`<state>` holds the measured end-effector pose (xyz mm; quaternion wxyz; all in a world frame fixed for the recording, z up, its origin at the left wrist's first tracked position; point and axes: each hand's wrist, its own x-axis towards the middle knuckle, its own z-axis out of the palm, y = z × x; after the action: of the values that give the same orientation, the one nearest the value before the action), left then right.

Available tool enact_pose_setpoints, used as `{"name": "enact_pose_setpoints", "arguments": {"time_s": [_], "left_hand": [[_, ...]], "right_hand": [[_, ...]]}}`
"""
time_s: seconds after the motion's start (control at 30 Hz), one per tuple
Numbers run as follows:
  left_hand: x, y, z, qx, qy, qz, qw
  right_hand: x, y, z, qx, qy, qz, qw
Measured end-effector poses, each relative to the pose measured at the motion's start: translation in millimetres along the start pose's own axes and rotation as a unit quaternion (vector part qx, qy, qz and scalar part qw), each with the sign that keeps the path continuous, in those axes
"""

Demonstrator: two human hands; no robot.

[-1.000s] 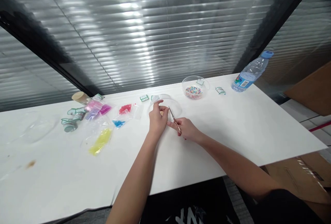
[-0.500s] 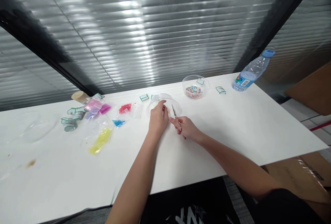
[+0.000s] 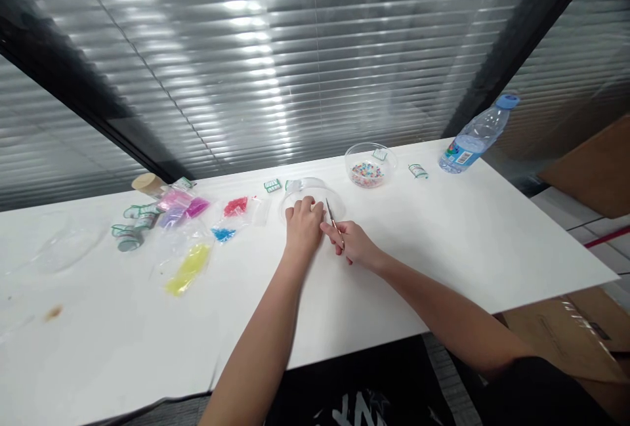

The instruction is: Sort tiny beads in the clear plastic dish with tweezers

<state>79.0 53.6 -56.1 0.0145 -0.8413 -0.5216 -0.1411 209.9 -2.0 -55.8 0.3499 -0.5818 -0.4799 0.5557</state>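
My right hand (image 3: 358,243) is closed on a small pair of scissors (image 3: 333,221), its fingers at the handles and the blades pointing away from me. Just left of it, my left hand (image 3: 304,228) has its fingers curled together over the near side of a shallow clear plastic dish (image 3: 315,184). Whatever is between the left fingertips is hidden. A clear bowl (image 3: 370,165) with multicoloured beads stands beyond my hands to the right. Left of the dish lie small bags of red beads (image 3: 235,207) and blue beads (image 3: 223,234).
Bags of pink (image 3: 176,199), purple (image 3: 172,216) and yellow pieces (image 3: 189,270) lie at left, near small jars (image 3: 128,238) and a wooden cylinder (image 3: 147,183). A water bottle (image 3: 475,137) stands at back right. Green-and-white labels (image 3: 272,186) lie near the window blinds.
My left hand has turned more palm-down, and its raised fingers have curled down over the dish. The right hand holds the scissors in nearly the same spot.
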Motion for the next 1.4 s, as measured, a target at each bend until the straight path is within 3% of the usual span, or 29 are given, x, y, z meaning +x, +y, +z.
{"name": "enact_pose_setpoints", "arguments": {"time_s": [0.27,0.8,0.93,1.07,1.2,1.4], "left_hand": [[1,3,0.3,-0.019,-0.039,-0.006,0.999],[2,6,8.4,0.002,-0.020,-0.024,1.000],[1,3,4.2,-0.066,-0.012,-0.032,0.997],[4,-3,5.1,-0.176,0.060,-0.042,0.982],[7,-6,7.3,-0.299,0.127,-0.061,0.944],[5,-3,-0.6,-0.379,0.120,-0.104,0.911]], "right_hand": [[2,4,1,0.007,0.002,0.000,1.000],[3,5,0,0.005,-0.001,0.001,1.000],[3,4,1,0.004,0.002,0.002,1.000],[2,3,1,0.009,0.000,-0.001,1.000],[0,2,1,0.010,-0.006,-0.002,1.000],[-2,-2,1,-0.002,-0.012,-0.001,1.000]]}}
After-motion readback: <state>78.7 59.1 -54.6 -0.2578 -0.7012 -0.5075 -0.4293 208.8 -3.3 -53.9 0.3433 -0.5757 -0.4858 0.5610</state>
